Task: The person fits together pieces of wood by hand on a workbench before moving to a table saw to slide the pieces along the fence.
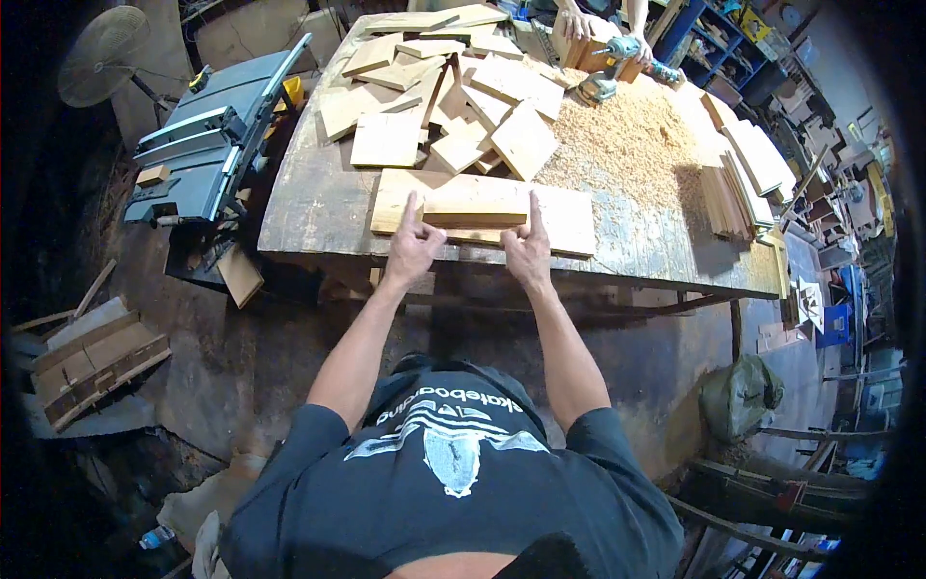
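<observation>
The left hand (413, 246) and right hand (528, 246) rested at the near edge of a flat rectangular wooden board (477, 201), each with a finger stretched along its ends, gripping nothing; the board lay on a wider pale plank (569, 227) on the worn workbench (309, 207); rough-cut wood squares (453, 106) lay scattered behind, beside granular sawdust (627, 145); another person's hands (579, 24) held a drill (612, 63).

A worn wooden workbench (318, 207) stands on a dark, dusty floor (241, 357). A grey table saw (207, 135) and a round pedestal fan (96, 58) sit left of it; blue metal shelving (719, 39) lines the far right wall.
</observation>
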`<state>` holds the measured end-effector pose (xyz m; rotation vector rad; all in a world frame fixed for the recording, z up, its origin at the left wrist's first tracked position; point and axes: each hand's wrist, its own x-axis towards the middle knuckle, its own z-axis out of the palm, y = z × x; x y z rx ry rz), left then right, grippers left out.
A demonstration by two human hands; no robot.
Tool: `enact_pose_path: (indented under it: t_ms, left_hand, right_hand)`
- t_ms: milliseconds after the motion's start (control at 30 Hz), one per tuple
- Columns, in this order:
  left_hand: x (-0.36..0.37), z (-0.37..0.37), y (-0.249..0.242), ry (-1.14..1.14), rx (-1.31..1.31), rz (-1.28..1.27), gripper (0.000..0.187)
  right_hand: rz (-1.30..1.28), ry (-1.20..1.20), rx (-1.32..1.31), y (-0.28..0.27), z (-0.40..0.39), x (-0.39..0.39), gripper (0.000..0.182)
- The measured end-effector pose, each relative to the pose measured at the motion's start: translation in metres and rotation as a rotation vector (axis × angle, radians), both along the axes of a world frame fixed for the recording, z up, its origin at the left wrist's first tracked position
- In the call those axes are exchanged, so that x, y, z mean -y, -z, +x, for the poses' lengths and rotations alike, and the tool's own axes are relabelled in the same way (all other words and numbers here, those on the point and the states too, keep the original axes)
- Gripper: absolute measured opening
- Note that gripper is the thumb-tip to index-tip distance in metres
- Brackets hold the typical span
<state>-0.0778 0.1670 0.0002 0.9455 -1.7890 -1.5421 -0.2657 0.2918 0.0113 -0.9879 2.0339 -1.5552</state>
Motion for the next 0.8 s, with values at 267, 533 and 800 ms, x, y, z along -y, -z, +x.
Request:
enact_pose_path:
  t_ms: [267,533,800]
  left_hand:
    - [0.004,0.017,-0.003,-0.098,0.227,-0.251,0.068]
    - [0.051,0.005,0.017,-0.006,0.305,-0.676,0.044]
    - [-0.027,-0.005,-0.033,-0.066,0.026,-0.447,0.037]
  right_hand:
    - [0.052,0.088,-0.124,0.009,0.002,-0.009,0.084]
    - [0.28,-0.001,-0.102,0.0,-0.005,-0.003,0.071]
    - [-0.125,0.182,-0.228,0.018,0.001,-0.003,0.018]
